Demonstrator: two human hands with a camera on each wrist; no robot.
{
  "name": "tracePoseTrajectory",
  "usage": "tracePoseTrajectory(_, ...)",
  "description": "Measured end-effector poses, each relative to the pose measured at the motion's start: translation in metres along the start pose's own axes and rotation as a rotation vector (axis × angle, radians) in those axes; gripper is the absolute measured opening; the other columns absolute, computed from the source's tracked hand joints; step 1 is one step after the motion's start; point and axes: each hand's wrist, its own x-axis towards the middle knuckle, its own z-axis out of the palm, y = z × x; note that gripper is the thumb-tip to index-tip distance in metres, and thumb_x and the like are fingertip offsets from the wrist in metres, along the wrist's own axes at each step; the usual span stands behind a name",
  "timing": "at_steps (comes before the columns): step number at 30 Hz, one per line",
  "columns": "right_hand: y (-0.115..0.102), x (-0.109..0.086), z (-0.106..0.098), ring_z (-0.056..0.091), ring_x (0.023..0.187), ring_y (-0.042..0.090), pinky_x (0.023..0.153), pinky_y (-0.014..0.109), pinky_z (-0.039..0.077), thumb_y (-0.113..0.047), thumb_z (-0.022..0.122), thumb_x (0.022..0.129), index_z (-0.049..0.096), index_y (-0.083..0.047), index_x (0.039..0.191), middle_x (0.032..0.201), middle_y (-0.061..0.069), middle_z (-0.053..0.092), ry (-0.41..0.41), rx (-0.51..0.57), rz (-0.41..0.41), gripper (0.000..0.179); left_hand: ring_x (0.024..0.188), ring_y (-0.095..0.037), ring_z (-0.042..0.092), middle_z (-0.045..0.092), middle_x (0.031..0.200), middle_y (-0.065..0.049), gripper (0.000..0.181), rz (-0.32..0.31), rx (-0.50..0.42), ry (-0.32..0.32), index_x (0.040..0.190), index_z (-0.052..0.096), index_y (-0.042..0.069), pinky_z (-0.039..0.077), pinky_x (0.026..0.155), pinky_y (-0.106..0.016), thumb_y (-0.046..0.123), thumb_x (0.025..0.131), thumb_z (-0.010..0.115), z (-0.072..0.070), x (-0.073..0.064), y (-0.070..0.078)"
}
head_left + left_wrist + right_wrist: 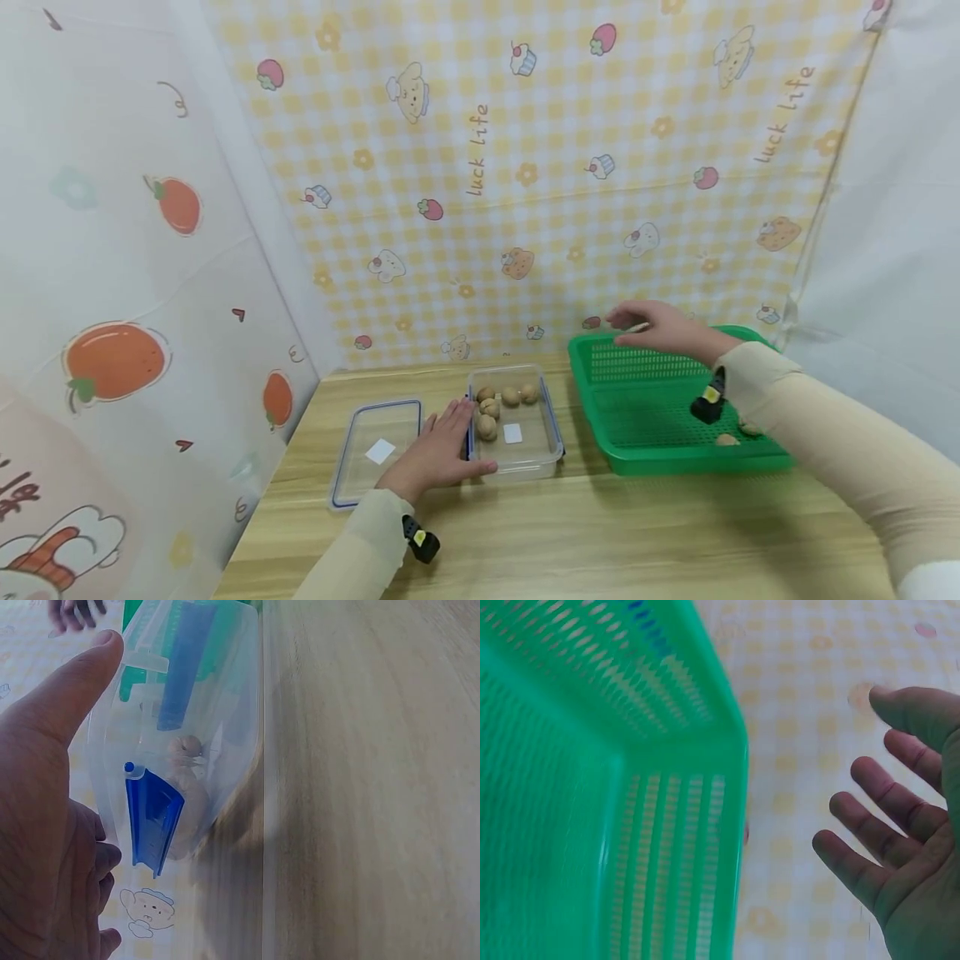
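Observation:
A clear plastic food container (pixel 525 454) with blue clips holds several walnuts (pixel 487 427) and a small white label. My left hand (pixel 438 450) rests along its left rim, fingers extended and thumb by the front corner; the left wrist view shows the thumb over the edge near a blue clip (pixel 154 821). Above the back left part of a green basket (pixel 630 417) hovers my right hand (pixel 667 329), its fingers loosely bent. The right wrist view shows nothing in that hand (pixel 907 832), which is apart from the basket. A couple of walnuts (pixel 726 439) lie at the basket's front right, partly hidden by my forearm.
A clear lid (pixel 363 454) with a blue seal and a white label lies left of the container, partly under my left hand. Behind the wooden table (pixel 585 542) hangs a yellow checked cloth (pixel 555 225), and a printed white cloth (pixel 225 250) hangs at left.

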Motion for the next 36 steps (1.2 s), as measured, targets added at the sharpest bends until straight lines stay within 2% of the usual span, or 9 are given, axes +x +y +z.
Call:
tracePoseTrajectory(7, 0.031, -0.058, -0.022, 0.051, 0.129, 0.045, 0.096, 0.059, 0.05, -0.028, 0.071, 0.096, 0.047, -0.005, 0.145, 0.143, 0.024, 0.052, 0.048, 0.016, 0.076, 0.06, 0.156, -0.027, 0.007, 0.011, 0.169, -0.01, 0.113, -0.005, -0.018, 0.0, 0.163, 0.013, 0.007, 0.008, 0.123, -0.056, 0.076, 0.086, 0.058, 0.001, -0.001, 0.0)
tracePoseTrajectory(15, 0.07, -0.113, -0.029, 0.047, 0.128, 0.053, 0.092, 0.064, 0.049, -0.024, 0.067, 0.099, 0.035, 0.0, 0.152, 0.145, 0.031, 0.046, 0.029, 0.014, 0.12, 0.066, 0.156, -0.027, 0.006, 0.01, 0.169, -0.01, 0.113, -0.013, -0.01, -0.006, 0.163, 0.012, 0.008, 0.008, 0.123, -0.055, 0.076, 0.086, 0.057, -0.003, -0.002, 0.003)
tracePoseTrajectory(20, 0.094, -0.139, -0.03, 0.044, 0.128, 0.057, 0.09, 0.063, 0.05, -0.024, 0.065, 0.1, 0.031, 0.003, 0.153, 0.147, 0.033, 0.042, 0.013, 0.018, 0.166, 0.068, 0.156, -0.027, 0.006, 0.01, 0.169, -0.01, 0.113, -0.012, -0.018, -0.012, 0.163, 0.012, 0.007, 0.008, 0.123, -0.056, 0.075, 0.086, 0.058, -0.002, -0.001, 0.004)
tracePoseTrajectory(24, 0.108, -0.148, -0.027, 0.039, 0.129, 0.062, 0.086, 0.056, 0.055, -0.023, 0.063, 0.101, 0.028, 0.006, 0.153, 0.148, 0.037, 0.035, -0.044, 0.069, 0.194, 0.069, 0.156, -0.028, 0.007, 0.011, 0.169, -0.01, 0.114, -0.011, -0.018, -0.011, 0.163, 0.012, 0.007, 0.009, 0.123, -0.056, 0.077, 0.086, 0.057, -0.002, -0.002, 0.004)
tracePoseTrajectory(28, 0.117, -0.151, -0.024, 0.034, 0.129, 0.067, 0.081, 0.057, 0.056, -0.024, 0.059, 0.103, 0.021, 0.01, 0.154, 0.149, 0.045, 0.023, -0.119, 0.136, 0.26, 0.072, 0.156, -0.028, 0.007, 0.012, 0.169, -0.01, 0.114, -0.012, -0.017, -0.006, 0.163, 0.012, 0.006, 0.01, 0.123, -0.056, 0.078, 0.085, 0.057, -0.001, -0.003, 0.004)
tracePoseTrajectory(31, 0.123, -0.152, -0.023, 0.033, 0.128, 0.068, 0.08, 0.057, 0.056, -0.024, 0.058, 0.104, 0.018, 0.012, 0.153, 0.148, 0.048, 0.018, -0.144, 0.17, 0.312, 0.073, 0.156, -0.027, 0.006, 0.01, 0.169, -0.01, 0.113, -0.011, -0.031, -0.015, 0.163, 0.011, 0.007, 0.008, 0.123, -0.055, 0.076, 0.086, 0.058, -0.002, -0.003, 0.005)
tracePoseTrajectory(36, 0.131, -0.151, -0.019, 0.04, 0.124, 0.066, 0.081, 0.056, 0.057, -0.025, 0.061, 0.102, 0.019, 0.015, 0.151, 0.146, 0.051, 0.017, -0.173, 0.195, 0.338, 0.076, 0.156, -0.027, 0.006, 0.01, 0.169, -0.01, 0.115, -0.014, -0.021, -0.019, 0.163, 0.01, 0.006, 0.008, 0.124, -0.055, 0.078, 0.086, 0.056, -0.001, -0.003, 0.006)
